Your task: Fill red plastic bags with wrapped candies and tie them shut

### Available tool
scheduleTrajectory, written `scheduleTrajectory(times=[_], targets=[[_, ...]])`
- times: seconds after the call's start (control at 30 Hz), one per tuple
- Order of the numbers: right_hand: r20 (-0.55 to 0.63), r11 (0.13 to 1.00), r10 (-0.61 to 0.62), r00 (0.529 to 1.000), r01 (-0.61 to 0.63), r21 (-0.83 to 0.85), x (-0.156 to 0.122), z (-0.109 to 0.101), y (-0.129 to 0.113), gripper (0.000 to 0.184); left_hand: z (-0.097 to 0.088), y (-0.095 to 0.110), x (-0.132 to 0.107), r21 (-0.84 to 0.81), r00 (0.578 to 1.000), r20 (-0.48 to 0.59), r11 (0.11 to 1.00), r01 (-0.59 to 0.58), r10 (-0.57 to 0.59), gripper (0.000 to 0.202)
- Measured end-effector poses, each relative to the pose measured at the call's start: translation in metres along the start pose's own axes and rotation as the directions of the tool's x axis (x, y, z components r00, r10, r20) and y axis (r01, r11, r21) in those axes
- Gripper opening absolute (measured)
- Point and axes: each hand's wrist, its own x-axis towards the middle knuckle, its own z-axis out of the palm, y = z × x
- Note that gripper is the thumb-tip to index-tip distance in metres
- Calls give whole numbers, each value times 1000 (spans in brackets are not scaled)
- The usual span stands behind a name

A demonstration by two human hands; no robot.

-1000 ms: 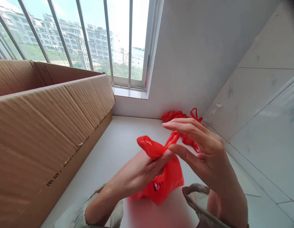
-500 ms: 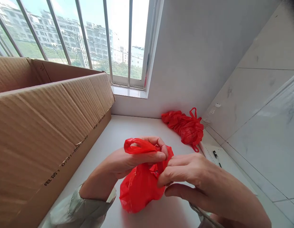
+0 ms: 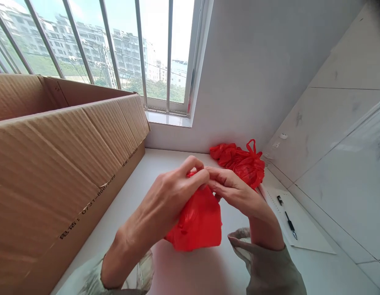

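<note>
A red plastic bag [image 3: 200,221] hangs just above or rests on the white tabletop in front of me, bulging with a boxy shape inside that I cannot make out. My left hand [image 3: 184,184] pinches the gathered top of the bag from the left. From the right, my right hand [image 3: 229,184] meets it at the same spot, thumb and fingers pressed together on the bag's top. The fingertips of both hands nearly touch, and the bag's handles are mostly hidden behind them.
A large open cardboard box [image 3: 70,159] stands along the left. Crumpled red plastic bags [image 3: 239,159] lie against the back wall. On the right, a black pen [image 3: 290,223] and its cap [image 3: 279,200] rest on a white notebook [image 3: 313,239]. A barred window [image 3: 116,49] is behind.
Both hands have shifted and now meet at the bag's top, the right hand having come up from its side. The bag's loop and opening are now covered, and its boxy side faces me.
</note>
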Motion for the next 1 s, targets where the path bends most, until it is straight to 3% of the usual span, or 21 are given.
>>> scheduleTrajectory(times=[0.1,0.2,0.27,0.37,0.47,0.57,0.67,0.77,0.9,1.0], targets=[[93,997,-49,994,42,71,3,-2,6,15,6,-3,2,8,993,-87,997,-77,77,20],[-6,987,-137,991,136,-85,3,-2,4,12,3,-6,2,-59,994,-96,997,-56,50,24],[-54,932,-223,973,197,-304,0,-2,-1,16,-6,-9,0,-149,999,-38,989,-8,2,25],[-9,832,-290,957,247,-496,-7,-2,-9,19,-22,-13,-2,-302,996,92,953,13,16,18],[-14,808,-294,956,241,-537,-12,-4,-12,23,-28,-16,-4,-406,989,148,912,56,5,12],[-34,816,-283,959,221,-535,-11,-9,-9,24,-25,-19,-5,-525,968,234,827,199,-84,29],[-51,847,-263,963,206,-490,-10,-23,-1,26,-23,-25,-6,-598,947,308,756,265,-88,40],[-129,909,-185,974,120,-400,-13,-49,17,25,-30,-35,-11,-526,917,377,784,330,-132,43],[-328,966,-59,943,-30,-258,-16,-83,56,29,-42,-50,-20,-338,857,428,829,445,-286,43],[-330,964,39,943,-123,-237,-10,-92,80,34,-44,-55,-23,-252,829,476,857,449,-295,40]])
